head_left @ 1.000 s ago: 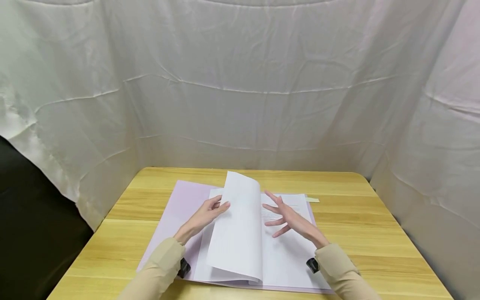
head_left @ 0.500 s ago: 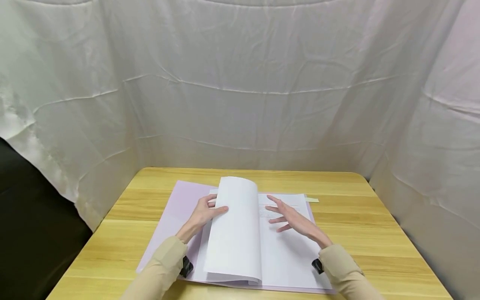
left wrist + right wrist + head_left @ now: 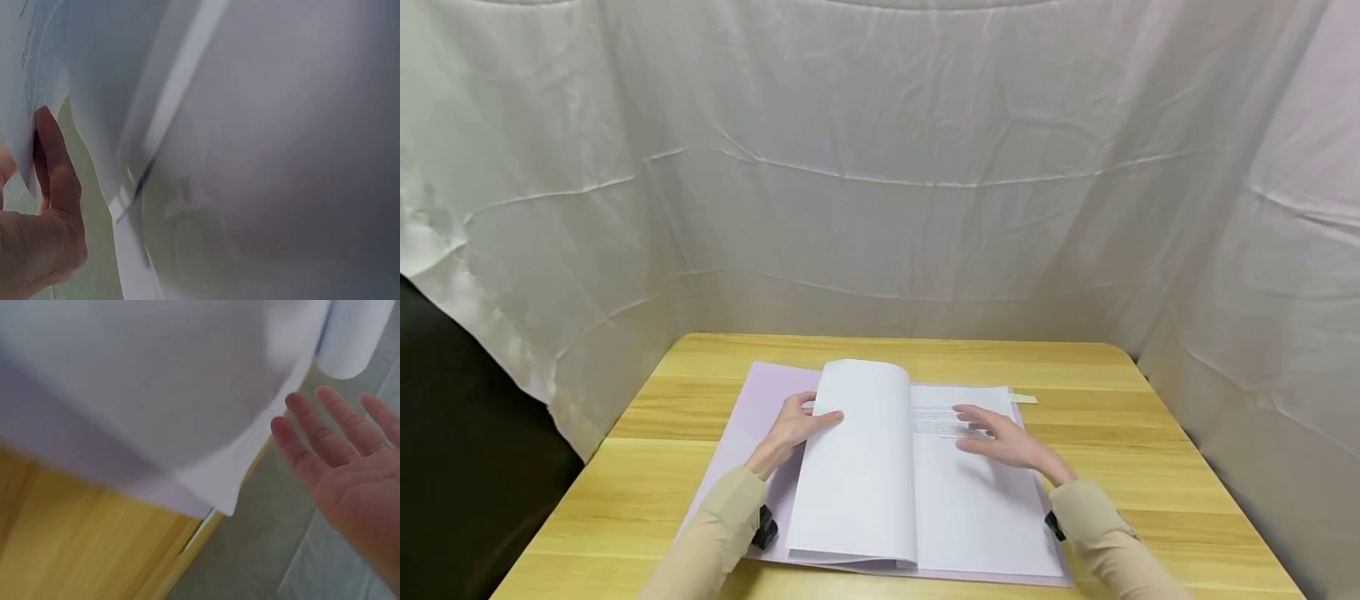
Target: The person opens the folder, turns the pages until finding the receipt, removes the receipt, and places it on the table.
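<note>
A pale purple folder (image 3: 758,404) lies spread on the table with white printed sheets inside. My left hand (image 3: 792,427) pinches the left edge of the lifted paper (image 3: 859,467), thumb on the near face and fingers behind it. That paper bows over to the left from the middle of the folder. In the left wrist view the fingers of the left hand (image 3: 56,181) press flat along a printed side. My right hand (image 3: 1003,442) hovers over the right-hand page (image 3: 981,525), its fingers spread and holding nothing. Lines of print show beyond its fingertips.
A pale strip (image 3: 1024,399) sticks out past the folder's upper right corner. The wooden table (image 3: 1150,475) extends around the folder. Grey-white curtains (image 3: 880,208) hang behind and at both sides, with a black area (image 3: 467,467) at far left.
My left hand has drawn the lifted paper left and lower, showing more of the right page. My right hand has moved slightly right, its fingers now closer together.
</note>
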The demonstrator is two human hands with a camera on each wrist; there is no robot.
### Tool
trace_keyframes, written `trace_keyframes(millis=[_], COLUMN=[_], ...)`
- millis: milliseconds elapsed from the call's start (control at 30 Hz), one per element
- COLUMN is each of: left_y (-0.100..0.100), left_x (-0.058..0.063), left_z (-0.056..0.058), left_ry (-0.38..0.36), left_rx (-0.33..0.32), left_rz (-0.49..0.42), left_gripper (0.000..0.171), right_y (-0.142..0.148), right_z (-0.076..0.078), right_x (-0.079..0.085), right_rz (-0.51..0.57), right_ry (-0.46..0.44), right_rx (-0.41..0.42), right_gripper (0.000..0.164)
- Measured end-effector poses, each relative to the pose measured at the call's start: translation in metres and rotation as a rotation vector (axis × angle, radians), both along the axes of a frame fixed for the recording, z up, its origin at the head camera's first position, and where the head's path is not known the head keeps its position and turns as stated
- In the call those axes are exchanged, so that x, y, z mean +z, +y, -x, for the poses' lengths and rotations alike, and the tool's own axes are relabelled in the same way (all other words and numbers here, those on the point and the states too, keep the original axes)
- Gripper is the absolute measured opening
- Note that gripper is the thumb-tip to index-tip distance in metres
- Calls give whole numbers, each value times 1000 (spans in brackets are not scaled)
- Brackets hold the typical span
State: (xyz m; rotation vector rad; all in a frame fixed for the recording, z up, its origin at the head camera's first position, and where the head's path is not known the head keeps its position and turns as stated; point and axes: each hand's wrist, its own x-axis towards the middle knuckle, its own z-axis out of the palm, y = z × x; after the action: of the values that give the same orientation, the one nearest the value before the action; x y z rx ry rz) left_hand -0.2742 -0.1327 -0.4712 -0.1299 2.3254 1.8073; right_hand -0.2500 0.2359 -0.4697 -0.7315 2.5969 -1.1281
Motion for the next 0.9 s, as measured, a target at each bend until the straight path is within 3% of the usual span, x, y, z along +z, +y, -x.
trace_keyframes(millis=[267,400,700,900], left_y=[-11,-14,-16,-17], left_x=[-6,-10,-18,-22], left_z=[0,0,0,-1], left_ry=[15,57,151,190], left_rx=[-33,-67,-87,-99], left_rz=[148,234,578,655], left_gripper=[67,66,78,84], right_y=[15,21,29,33], right_z=[4,5,12,22], right_x=[-8,-9,-15,-14], right_rz=[-123,-156,-186,-197], right_ry=[52,62,79,101], right_rx=[-31,-34,-72,-99], right_gripper=[71,73,77,76])
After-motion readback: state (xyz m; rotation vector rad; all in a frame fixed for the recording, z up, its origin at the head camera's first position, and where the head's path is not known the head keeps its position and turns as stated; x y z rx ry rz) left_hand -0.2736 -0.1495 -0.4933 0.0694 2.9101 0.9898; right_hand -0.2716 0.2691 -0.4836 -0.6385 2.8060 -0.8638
